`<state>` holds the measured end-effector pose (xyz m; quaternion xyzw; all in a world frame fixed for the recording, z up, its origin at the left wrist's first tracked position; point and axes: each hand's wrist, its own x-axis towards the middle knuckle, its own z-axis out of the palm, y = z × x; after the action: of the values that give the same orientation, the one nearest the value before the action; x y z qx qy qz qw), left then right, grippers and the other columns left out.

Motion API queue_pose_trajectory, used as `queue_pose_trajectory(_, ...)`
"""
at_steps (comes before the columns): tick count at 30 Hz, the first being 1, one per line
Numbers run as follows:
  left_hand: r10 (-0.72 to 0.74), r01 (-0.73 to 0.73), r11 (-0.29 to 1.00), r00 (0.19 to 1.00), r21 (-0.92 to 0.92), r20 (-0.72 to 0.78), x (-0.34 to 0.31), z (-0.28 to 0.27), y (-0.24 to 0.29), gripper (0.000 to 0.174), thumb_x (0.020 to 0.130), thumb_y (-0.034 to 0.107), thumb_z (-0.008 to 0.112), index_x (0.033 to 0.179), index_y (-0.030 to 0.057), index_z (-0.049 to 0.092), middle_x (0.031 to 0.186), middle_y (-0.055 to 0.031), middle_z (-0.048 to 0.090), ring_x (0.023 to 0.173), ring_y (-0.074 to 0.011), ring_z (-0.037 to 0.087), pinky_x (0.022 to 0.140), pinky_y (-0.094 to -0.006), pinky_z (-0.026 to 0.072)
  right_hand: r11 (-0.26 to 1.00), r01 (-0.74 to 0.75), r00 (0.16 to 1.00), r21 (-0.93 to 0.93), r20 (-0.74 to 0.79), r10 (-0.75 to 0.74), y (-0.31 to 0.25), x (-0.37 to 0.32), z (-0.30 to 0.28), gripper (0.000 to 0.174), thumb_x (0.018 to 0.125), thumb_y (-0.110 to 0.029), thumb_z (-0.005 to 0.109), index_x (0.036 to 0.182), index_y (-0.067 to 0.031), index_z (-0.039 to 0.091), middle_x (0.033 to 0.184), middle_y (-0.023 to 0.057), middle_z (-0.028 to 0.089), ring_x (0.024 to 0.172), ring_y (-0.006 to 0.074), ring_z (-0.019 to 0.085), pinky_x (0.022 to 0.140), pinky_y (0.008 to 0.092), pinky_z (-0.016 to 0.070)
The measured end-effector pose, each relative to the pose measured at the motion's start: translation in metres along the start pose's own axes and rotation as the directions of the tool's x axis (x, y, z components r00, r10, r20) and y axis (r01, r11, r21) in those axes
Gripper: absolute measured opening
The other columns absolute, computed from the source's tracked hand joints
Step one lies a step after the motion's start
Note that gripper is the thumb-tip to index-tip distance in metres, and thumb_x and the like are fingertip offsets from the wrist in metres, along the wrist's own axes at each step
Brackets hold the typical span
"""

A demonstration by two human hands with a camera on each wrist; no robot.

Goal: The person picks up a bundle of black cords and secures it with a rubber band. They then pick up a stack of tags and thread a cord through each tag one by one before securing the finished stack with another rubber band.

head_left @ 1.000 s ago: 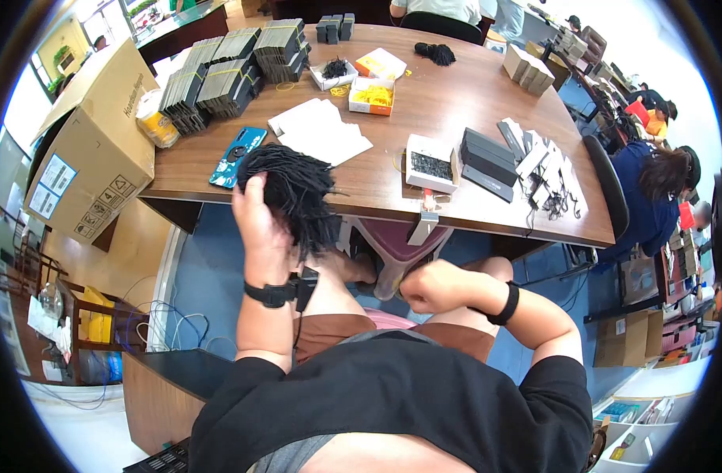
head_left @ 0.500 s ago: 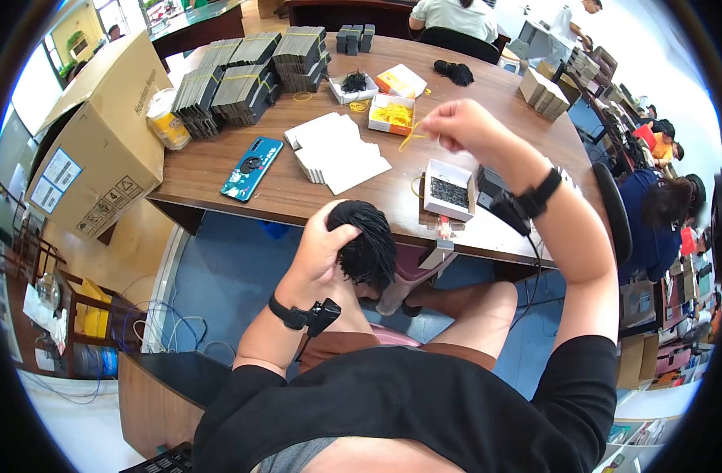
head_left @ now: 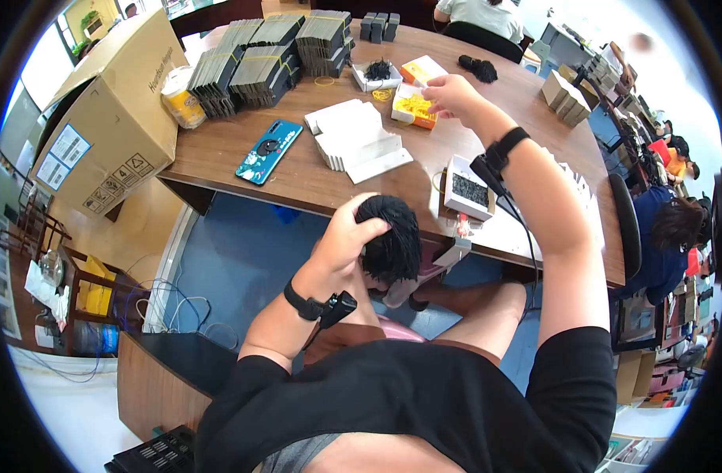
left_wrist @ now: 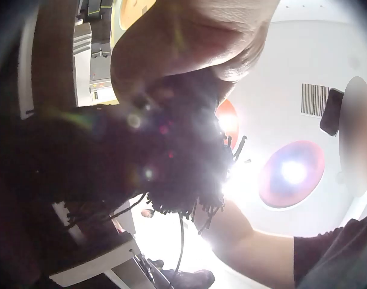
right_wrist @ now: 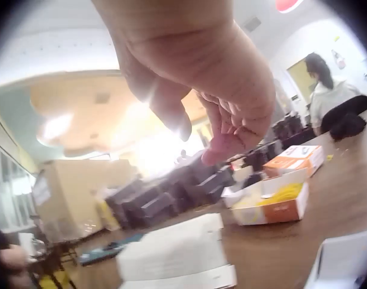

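Head view: where is the black cord bundle (head_left: 396, 246)?

— In the left hand (head_left: 345, 240), over the person's lap, just off the near edge of the worktop (head_left: 310, 189).

— How do those fingers lie on it?

— Curled round it from the person's left. The thumb presses across the upper part, and most of the bundle shows on the right of the hand, strands hanging below the grip.

— Does the left wrist view agree?

— Yes, though it is dark and glary: the bundle is a black mass under the hand, its loose cord ends sticking out. The far fingers are too dark to make out.

— And the right hand (head_left: 459, 96)?

— Reaching over the worktop, fingertips at the right side of the small orange-and-white box (head_left: 414, 121) with the yellow rubber bands (head_left: 412, 105) inside.

— Holding one?

— None that I can see. The right wrist view shows bent fingers, a narrow gap to the thumb, and the box beyond and below the fingertips, apart from them.

— What lies nearby?

— White cards (head_left: 357, 140) lie between that box and the near edge, with a blue phone (head_left: 269, 151) to their left. A white box of small black pieces (head_left: 467, 208) sits right of the cards.
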<state>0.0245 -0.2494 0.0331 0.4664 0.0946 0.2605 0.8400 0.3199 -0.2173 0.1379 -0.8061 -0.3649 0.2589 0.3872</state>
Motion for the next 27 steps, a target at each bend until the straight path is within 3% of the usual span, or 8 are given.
queue_pose_trajectory(4, -0.039, 0.039, 0.999, 0.999, 0.028, -0.018, -0.001, 0.006, 0.004, 0.034, 0.081, -0.003, 0.062, 0.115, -0.0041, 0.059, 0.104, -0.0077, 0.066, 0.095, -0.0151, 0.062, 0.089, -0.0302, 0.0498, 0.934, 0.351, 0.922, -0.073, 0.205, -0.330, -0.007, -0.102, 0.009, 0.033, 0.089, -0.029, 0.067, 0.111, -0.0039, 0.068, 0.090, 0.0028, 0.068, 0.073, 0.0100, 0.062, 0.062, 0.0269, 0.0475)
queue_pose_trajectory(6, -0.045, 0.047, 0.996, 0.999, 0.076, -0.024, -0.004, 0.014, -0.002, 0.034, 0.081, -0.002, 0.063, 0.115, -0.0039, 0.059, 0.104, -0.0079, 0.065, 0.095, -0.0153, 0.062, 0.090, -0.0303, 0.0495, 0.739, 0.625, 0.780, -0.252, 0.171, -0.601, 0.012, -0.153, 0.017, 0.028, 0.089, -0.025, 0.065, 0.104, -0.0016, 0.069, 0.090, 0.0127, 0.069, 0.076, 0.0206, 0.066, 0.072, 0.0349, 0.0521)
queue_pose_trajectory(8, -0.057, 0.052, 0.996, 0.997, 0.075, 0.061, -0.009, 0.018, -0.008, 0.034, 0.080, -0.002, 0.063, 0.114, -0.0036, 0.059, 0.103, -0.0076, 0.065, 0.095, -0.0153, 0.062, 0.090, -0.0303, 0.0490, 0.663, 0.579, 0.815, -0.474, 0.337, -0.471, 0.020, -0.189, 0.017, 0.026, 0.087, -0.024, 0.064, 0.101, -0.0032, 0.070, 0.090, 0.0179, 0.069, 0.086, 0.0332, 0.067, 0.079, 0.0405, 0.0522)
queue_pose_trajectory(12, -0.116, 0.108, 0.989, 0.989, 0.098, 0.089, -0.017, 0.021, -0.012, 0.034, 0.079, 0.000, 0.064, 0.113, -0.0033, 0.059, 0.102, -0.0067, 0.066, 0.095, -0.0144, 0.062, 0.090, -0.0297, 0.0488, 0.575, 0.550, 0.798, -0.606, 0.585, -0.145, 0.026, -0.160, 0.005, 0.026, 0.086, -0.027, 0.064, 0.098, -0.0054, 0.072, 0.090, 0.0165, 0.070, 0.087, 0.0337, 0.067, 0.081, 0.0428, 0.0517)
queue_pose_trajectory(18, -0.099, 0.090, 0.992, 0.990, 0.090, 0.101, -0.018, 0.014, -0.013, 0.036, 0.079, 0.002, 0.067, 0.114, -0.0031, 0.059, 0.102, -0.0057, 0.065, 0.094, -0.0134, 0.061, 0.089, -0.0287, 0.0486, 0.354, 0.460, 0.888, -0.814, 0.420, -0.188, -0.010, -0.051, -0.018, 0.025, 0.084, -0.023, 0.062, 0.102, -0.0086, 0.073, 0.099, 0.0159, 0.070, 0.095, 0.0324, 0.066, 0.085, 0.0428, 0.0511)
queue_pose_trajectory(20, -0.105, 0.099, 0.993, 0.990, 0.069, 0.093, -0.018, 0.011, -0.012, 0.037, 0.079, 0.003, 0.068, 0.115, -0.0029, 0.058, 0.102, -0.0056, 0.065, 0.094, -0.0133, 0.061, 0.089, -0.0288, 0.0487, 0.210, 0.496, 0.866, -0.842, 0.463, -0.188, -0.002, -0.006, -0.012, 0.027, 0.082, -0.019, 0.063, 0.106, -0.0096, 0.072, 0.110, 0.0159, 0.068, 0.101, 0.0323, 0.064, 0.088, 0.0419, 0.0501)
queue_pose_trajectory(26, -0.044, 0.044, 0.999, 0.999, 0.023, 0.013, -0.006, -0.004, -0.007, 0.037, 0.080, -0.001, 0.066, 0.115, -0.0042, 0.058, 0.103, -0.0066, 0.065, 0.094, -0.0144, 0.062, 0.089, -0.0301, 0.0495, 0.125, 0.668, 0.744, -0.734, 0.663, -0.082, 0.024, 0.058, 0.043, 0.033, 0.080, -0.012, 0.059, 0.111, -0.0051, 0.069, 0.113, 0.0195, 0.065, 0.106, 0.0338, 0.062, 0.091, 0.0410, 0.0489)
queue_pose_trajectory(27, -0.037, 0.037, 0.999, 0.999, 0.017, 0.007, -0.005, -0.004, -0.005, 0.036, 0.080, -0.001, 0.065, 0.115, -0.0042, 0.058, 0.103, -0.0068, 0.065, 0.094, -0.0145, 0.062, 0.089, -0.0302, 0.0496, 0.113, 0.590, 0.807, -0.799, 0.585, -0.078, 0.019, 0.050, 0.046, 0.035, 0.079, -0.010, 0.057, 0.112, -0.0041, 0.068, 0.111, 0.0206, 0.066, 0.106, 0.0343, 0.062, 0.092, 0.0414, 0.0487)
